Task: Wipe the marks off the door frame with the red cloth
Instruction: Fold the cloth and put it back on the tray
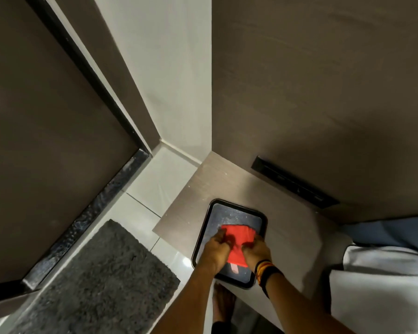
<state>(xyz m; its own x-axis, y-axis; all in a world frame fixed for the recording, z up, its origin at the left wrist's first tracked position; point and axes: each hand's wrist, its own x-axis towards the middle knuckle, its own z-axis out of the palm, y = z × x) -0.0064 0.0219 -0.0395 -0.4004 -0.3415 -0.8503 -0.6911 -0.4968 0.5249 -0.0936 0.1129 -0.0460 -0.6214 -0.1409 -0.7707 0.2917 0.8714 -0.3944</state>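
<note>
A red cloth (238,239) lies bunched on a dark tray (229,208) that sits on a low wooden ledge. My left hand (216,249) grips the cloth's left side and my right hand (256,250) grips its right side. The right wrist wears dark and yellow bands. The door frame (87,66), a dark strip edged in pale trim, runs diagonally at the upper left beside a brown door (41,145). No marks on the frame are distinct from here.
A grey mat (101,278) lies on the white tiled floor below the door's dark threshold (87,218). A black slot (295,183) is set in the brown panel above the wooden ledge (227,179). White and blue fabric (384,273) sits at the right.
</note>
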